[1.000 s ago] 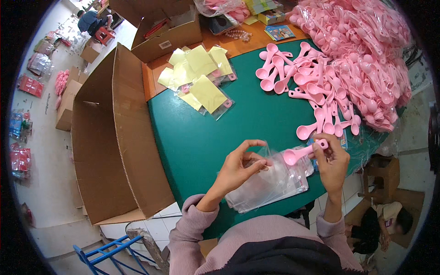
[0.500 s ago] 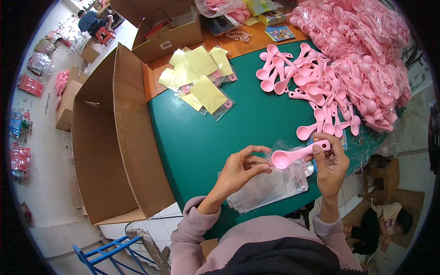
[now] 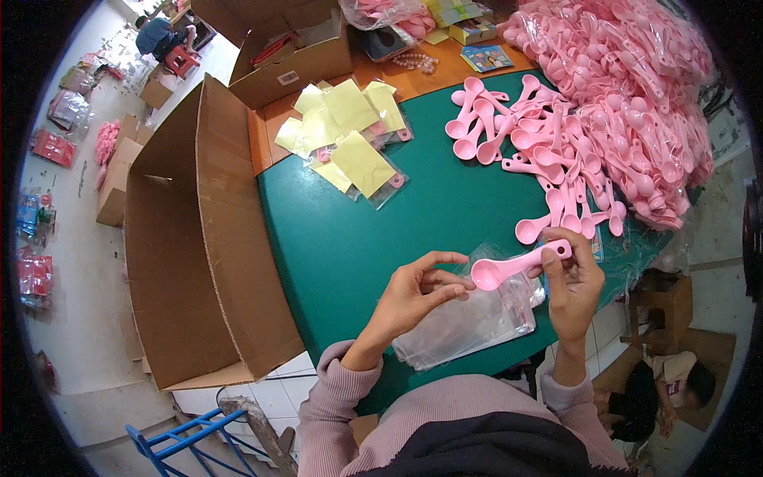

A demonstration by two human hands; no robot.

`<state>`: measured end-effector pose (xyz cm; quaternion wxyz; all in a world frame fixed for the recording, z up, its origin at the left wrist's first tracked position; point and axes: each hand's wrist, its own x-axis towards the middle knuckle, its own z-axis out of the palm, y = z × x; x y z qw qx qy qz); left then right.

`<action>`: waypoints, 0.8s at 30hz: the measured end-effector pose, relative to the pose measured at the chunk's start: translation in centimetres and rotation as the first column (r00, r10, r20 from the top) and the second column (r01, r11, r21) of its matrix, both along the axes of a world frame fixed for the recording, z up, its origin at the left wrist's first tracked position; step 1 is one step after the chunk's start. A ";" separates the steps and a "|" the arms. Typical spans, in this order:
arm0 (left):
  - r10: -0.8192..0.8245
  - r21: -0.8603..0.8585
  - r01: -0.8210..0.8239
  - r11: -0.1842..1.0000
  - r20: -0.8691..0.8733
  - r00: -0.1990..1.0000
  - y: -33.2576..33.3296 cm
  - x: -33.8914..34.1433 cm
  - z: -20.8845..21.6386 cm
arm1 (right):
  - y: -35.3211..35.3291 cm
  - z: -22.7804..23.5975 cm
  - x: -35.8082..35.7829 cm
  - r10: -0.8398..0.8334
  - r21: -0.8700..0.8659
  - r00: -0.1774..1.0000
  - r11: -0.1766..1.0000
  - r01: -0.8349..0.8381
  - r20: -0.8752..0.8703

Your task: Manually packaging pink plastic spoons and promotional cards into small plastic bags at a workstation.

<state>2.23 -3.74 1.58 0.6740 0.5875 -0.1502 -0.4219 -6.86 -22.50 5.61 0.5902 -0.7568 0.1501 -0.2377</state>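
Observation:
A pink measuring spoon [image 3: 494,273] is pinched by its handle in my right hand [image 3: 574,294], its bowl facing up and pointing left. My left hand [image 3: 417,296] is just left of the bowl, thumb and fingers apart with nothing between them. Below both hands lies a stack of clear plastic bags [image 3: 453,332] at the near table edge. Beyond my right hand spreads a loose pile of pink measuring spoons [image 3: 548,155] on the green table top [image 3: 358,246].
Filled bags with yellow cards [image 3: 362,163] lie at the far left of the table. A large open cardboard box [image 3: 230,230] stands along the left edge. Bulging clear sacks of pink spoons [image 3: 636,103] crowd the far right. Another person [image 3: 664,389] sits low at the right.
Almost nothing differs. Both hands and the spoon hold nearly the same place.

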 end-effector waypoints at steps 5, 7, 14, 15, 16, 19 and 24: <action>-0.035 -0.039 0.033 0.999 -0.052 0.998 0.0 -0.1 -0.3 | 0.3 -0.1 0.5 0.078 0.112 0.996 0.991 -0.074 -0.036; -0.062 -0.063 0.059 0.996 -0.037 0.997 0.1 -0.2 -0.7 | 0.3 -0.1 0.7 0.085 0.118 0.995 0.990 -0.078 -0.055; -0.126 -0.034 0.127 0.991 0.038 0.991 -0.3 -0.5 -0.8 | 1.2 -1.5 0.7 0.229 0.092 0.971 0.971 -0.222 -0.074; -0.124 -0.031 0.125 0.992 0.037 0.992 -0.4 -0.7 -0.7 | 1.4 -1.7 0.7 0.274 -0.013 0.959 0.961 -0.276 -0.076; -0.029 -0.076 0.030 0.997 0.011 1.000 -0.6 -0.9 -0.4 | 1.4 -1.5 0.6 0.280 -0.079 0.958 0.956 -0.284 -0.055; -0.042 -0.034 0.043 0.998 0.021 0.999 -0.4 -0.4 -0.4 | 1.5 -1.9 0.5 0.116 0.039 0.989 0.992 -0.119 0.090; -0.062 -0.053 0.061 0.997 -0.016 0.998 -0.6 0.1 0.0 | 0.7 -1.4 0.5 0.419 -0.388 0.908 0.839 -0.380 0.015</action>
